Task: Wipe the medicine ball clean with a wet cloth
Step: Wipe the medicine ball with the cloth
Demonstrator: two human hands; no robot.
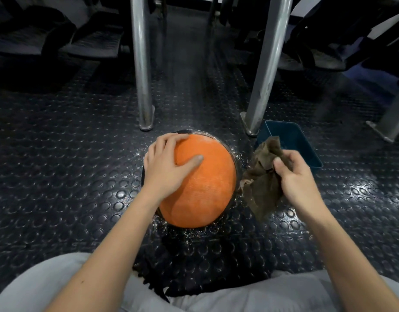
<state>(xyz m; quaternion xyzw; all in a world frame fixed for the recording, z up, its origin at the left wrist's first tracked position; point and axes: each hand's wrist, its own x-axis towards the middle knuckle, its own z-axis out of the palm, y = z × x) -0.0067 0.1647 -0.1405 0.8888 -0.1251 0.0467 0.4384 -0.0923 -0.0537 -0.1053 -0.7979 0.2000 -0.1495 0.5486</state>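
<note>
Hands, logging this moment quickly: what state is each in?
Left hand: open, resting on the medicine ball.
Right hand: gripping the cloth.

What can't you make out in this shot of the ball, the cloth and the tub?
All in the head view:
- Ball: underside hidden by its own curve; upper left covered by the left hand.
- Tub: left side partly behind the cloth that the right hand grips; contents too dark to tell.
- Cloth: wetness unclear.
- Posts: tops cut off by the upper edge.
</note>
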